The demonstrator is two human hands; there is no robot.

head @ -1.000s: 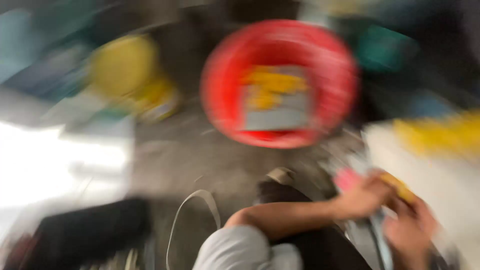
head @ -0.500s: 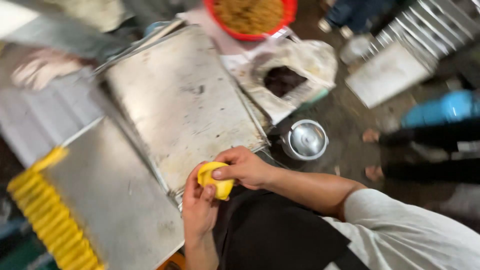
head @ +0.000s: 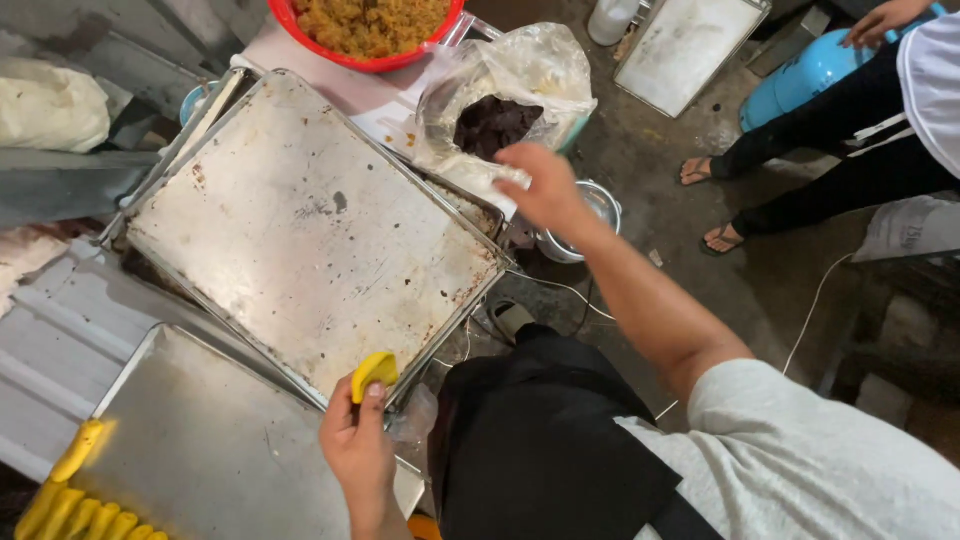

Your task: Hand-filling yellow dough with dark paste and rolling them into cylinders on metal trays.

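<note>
Half a second ago the yellow dough piece (head: 374,371) was held by both hands. Now it is pinched only in the left hand (head: 357,445), near the big metal tray (head: 300,230). The right hand (head: 545,190), fingers spread, is stretched far toward the plastic bag of dark filling (head: 497,122).

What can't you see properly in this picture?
- Head view: the red bowl is cut off by the top edge.
- The row of yellow pieces runs off the bottom edge.
- The right hand is blurred, so its grip is unclear.
- The left hand covers part of the yellow piece.
</note>
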